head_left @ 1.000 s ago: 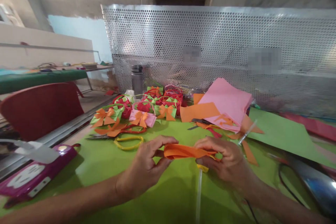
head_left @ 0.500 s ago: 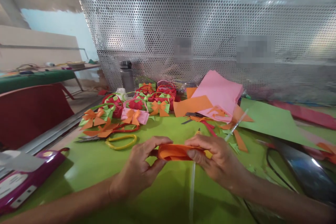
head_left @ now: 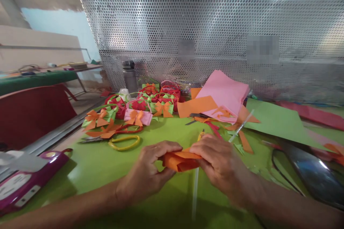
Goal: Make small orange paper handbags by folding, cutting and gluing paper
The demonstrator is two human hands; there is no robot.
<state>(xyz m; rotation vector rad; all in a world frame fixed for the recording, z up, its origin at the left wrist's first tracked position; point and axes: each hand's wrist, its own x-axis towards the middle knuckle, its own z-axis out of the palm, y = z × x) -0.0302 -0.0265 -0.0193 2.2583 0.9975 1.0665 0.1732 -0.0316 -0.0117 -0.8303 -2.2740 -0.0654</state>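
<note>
- Left hand (head_left: 150, 171) pinches the orange paper (head_left: 179, 160) — steadying its end.
- Right hand (head_left: 217, 161) grips the other end, pressing the fold together above the green sheet (head_left: 107, 164).

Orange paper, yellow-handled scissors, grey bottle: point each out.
orange paper (head_left: 179, 160), head view, on its folded middle between both hands.
yellow-handled scissors (head_left: 124, 142), head view, on the handle loop.
grey bottle (head_left: 130, 77), head view, on its body.
</note>
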